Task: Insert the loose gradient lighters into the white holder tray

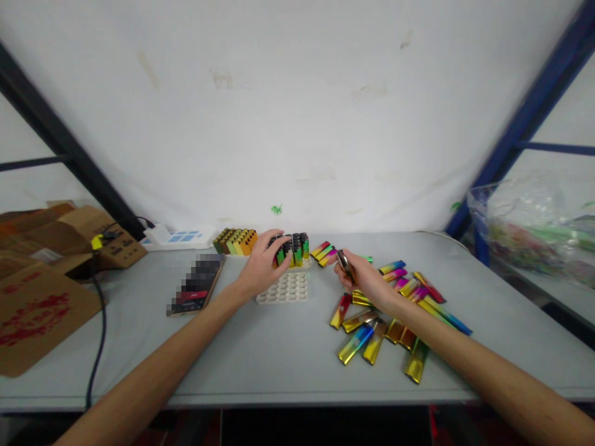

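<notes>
My left hand (263,263) is curled over a group of lighters (300,248) with black tops and shiny green-yellow bodies, standing upright in a pale tray. Its thumb and fingers close around lighters at the group's left side; the exact contact is partly hidden. Just in front lies a white tray (284,289) with rows of holes. My right hand (360,275) is closed around a dark, shiny metallic lighter case (346,266), held tilted above the table. Beneath and around that hand lie several loose metallic cases (356,344) in gold, blue, red and pink.
Another block of upright yellow and green lighters (235,241) stands at the back, near a white power strip (186,236). A phone (198,285) lies to the left. Cardboard boxes (41,303) and a black cable (100,322) occupy the left side; a clear plastic bag (534,210) is at right.
</notes>
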`<state>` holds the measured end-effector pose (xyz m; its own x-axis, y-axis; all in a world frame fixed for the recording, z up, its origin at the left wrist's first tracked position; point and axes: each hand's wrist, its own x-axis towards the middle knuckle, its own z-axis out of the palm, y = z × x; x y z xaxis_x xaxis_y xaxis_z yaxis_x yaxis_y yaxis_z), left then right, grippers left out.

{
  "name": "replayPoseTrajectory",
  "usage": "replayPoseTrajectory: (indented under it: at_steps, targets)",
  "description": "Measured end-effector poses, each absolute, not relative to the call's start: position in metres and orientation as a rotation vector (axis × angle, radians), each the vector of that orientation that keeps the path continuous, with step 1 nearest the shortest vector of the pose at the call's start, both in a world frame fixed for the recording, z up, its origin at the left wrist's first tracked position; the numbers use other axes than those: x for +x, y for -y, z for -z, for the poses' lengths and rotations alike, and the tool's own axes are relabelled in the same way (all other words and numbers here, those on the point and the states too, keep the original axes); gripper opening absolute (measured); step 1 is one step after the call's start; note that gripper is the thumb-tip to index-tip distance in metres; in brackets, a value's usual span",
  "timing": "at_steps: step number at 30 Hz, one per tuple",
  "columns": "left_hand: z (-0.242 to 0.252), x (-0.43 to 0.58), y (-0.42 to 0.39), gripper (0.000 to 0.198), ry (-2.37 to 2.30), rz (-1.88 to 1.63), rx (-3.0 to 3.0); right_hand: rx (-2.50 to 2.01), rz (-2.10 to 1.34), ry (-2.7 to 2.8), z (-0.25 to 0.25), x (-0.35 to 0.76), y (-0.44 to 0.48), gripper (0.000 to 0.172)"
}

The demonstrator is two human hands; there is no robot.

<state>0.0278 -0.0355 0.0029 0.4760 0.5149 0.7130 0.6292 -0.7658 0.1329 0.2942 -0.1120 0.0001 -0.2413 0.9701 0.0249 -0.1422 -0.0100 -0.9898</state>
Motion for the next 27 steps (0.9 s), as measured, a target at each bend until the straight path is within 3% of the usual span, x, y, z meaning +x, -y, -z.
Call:
replayPoseTrajectory:
  at_steps: [5,9,16,21,27]
  targets:
    - [-0.012,0.037,0.047,0.021,0.830,1.327,-2.531,-1.053,-1.306,1.515,-0.003,0.295,0.117,0.034]
    - [-0.012,0.043,0.056,0.019,0.748,1.383,-2.580,-1.027,-1.216,1.643,-0.003,0.298,0.117,0.037]
    - [-0.003,0.052,0.070,0.039,0.518,1.285,-2.819,-0.976,-1.192,1.526,-0.001,0.293,0.118,0.039]
    - [-0.007,0.053,0.075,0.021,0.351,1.236,-2.761,-0.960,-1.233,1.592,-0.002,0.288,0.121,0.039]
    - [-0.025,0.043,0.059,0.017,0.593,1.321,-2.670,-1.157,-0.693,1.779,-0.008,0.296,0.119,0.036]
